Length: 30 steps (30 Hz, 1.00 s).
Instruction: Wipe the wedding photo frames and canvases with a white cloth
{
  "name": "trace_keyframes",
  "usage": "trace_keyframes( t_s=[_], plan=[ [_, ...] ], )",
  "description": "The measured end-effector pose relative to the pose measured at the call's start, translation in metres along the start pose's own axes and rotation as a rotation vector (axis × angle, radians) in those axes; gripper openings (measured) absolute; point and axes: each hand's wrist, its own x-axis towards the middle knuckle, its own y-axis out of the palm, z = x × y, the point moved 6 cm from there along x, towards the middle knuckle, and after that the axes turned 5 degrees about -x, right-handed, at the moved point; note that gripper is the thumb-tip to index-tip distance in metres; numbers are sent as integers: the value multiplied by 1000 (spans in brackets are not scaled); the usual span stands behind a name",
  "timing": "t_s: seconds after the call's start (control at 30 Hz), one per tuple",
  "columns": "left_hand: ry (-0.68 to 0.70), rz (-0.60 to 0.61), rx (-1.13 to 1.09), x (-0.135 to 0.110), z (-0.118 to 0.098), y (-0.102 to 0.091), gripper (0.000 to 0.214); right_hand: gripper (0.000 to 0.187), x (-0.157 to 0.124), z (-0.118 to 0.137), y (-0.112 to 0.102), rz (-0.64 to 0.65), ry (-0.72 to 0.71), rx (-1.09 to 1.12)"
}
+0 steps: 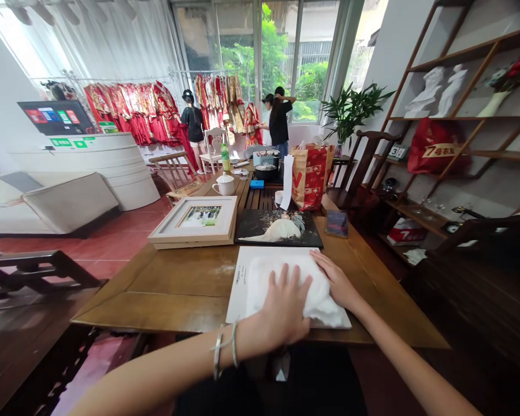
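Observation:
A folded white cloth lies on a flat white board with small print at its left side, close to the table's near edge. My left hand, with bangles at the wrist, presses on the cloth with its fingers spread. At the right side my right hand rests with stretched fingers along the cloth and the board's edge. Just beyond the board is a dark picture panel showing a figure in a white gown. To its left are pale framed pictures, seemingly stacked.
The wooden table also bears a white mug, a red-and-tan paper bag, a small blue box and a green-labelled bottle. Chairs and a shelf stand at the right. Several people are near red garments at the back.

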Motion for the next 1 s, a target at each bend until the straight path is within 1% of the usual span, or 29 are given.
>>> trace_keyframes(
  t_s=[0.1, 0.17, 0.23, 0.3, 0.4, 0.5, 0.57, 0.63, 0.7, 0.73, 0.8, 0.93, 1.0],
  plan=[
    [-72, -51, 98, 34, 17, -2, 70, 47, 0, 5, -1, 16, -52, 12],
    [-102, -65, 128, 51, 24, -1, 68, 48, 1, 9, -1, 31, -70, 6],
    [-122, -76, 140, 61, 25, 0, 69, 48, 1, 10, -2, 36, -54, 0],
    [-135, -78, 153, 63, 20, 2, 71, 51, 1, 8, -2, 27, -36, 7],
    [-121, -62, 178, 51, 5, 7, 74, 56, -1, 1, -3, -8, -25, 37],
    [-53, -49, 212, 25, -16, 12, 75, 49, -2, -6, -3, -35, 12, 62],
    [6, -49, 220, 5, -28, 15, 77, 46, -2, -6, -3, -45, 21, 66],
    [45, -46, 211, -10, -36, 17, 80, 43, -1, -2, -5, -59, 18, 59],
    [48, -32, 190, -14, -37, 17, 81, 42, -1, 4, -8, -68, 19, 48],
    [37, -21, 179, -12, -34, 16, 81, 42, -1, 6, -9, -68, 19, 46],
    [6, -9, 162, 2, -25, 12, 77, 43, -1, 10, -11, -70, 14, 51],
    [-1, -35, 169, 46, -2, 3, 71, 45, -2, 7, -17, -139, 30, 86],
    [11, -51, 172, 63, 6, 2, 70, 48, -2, 4, -18, -165, 56, 118]
  ],
)
